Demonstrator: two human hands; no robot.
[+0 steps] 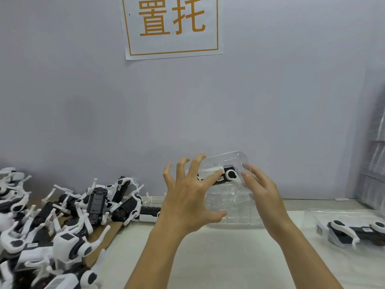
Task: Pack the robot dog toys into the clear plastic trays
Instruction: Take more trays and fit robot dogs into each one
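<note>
- In progress: one black-and-white robot dog toy (226, 176) sits inside a clear moulded plastic tray (231, 197) held tilted at the centre of the pale worktop (218, 257), its lower edge at the surface.
- Left hand (187, 203): fingers spread and bent, fingertips pressing on the toy body and the tray's upper rim. Judged a pressing contact, not a closed grasp.
- Right hand (262, 190): fingers nearly straight, laid against the tray's right side to steady it. No clench is visible.
- Judgement: the toy is being seated in its cavity; whether it is fully home cannot be told through the glare on the plastic.
- Done: a second clear plastic tray (343, 230), already holding a robot dog toy, lies flat at the right edge of the worktop.
- Left to do: a large heap of unpacked black-and-white robot dog toys (52, 222) remains on the left, well apart from the trays.
- Supply: a stack of clear material (375, 163) stands at the far right; probably spare trays, not confirmed.
</note>
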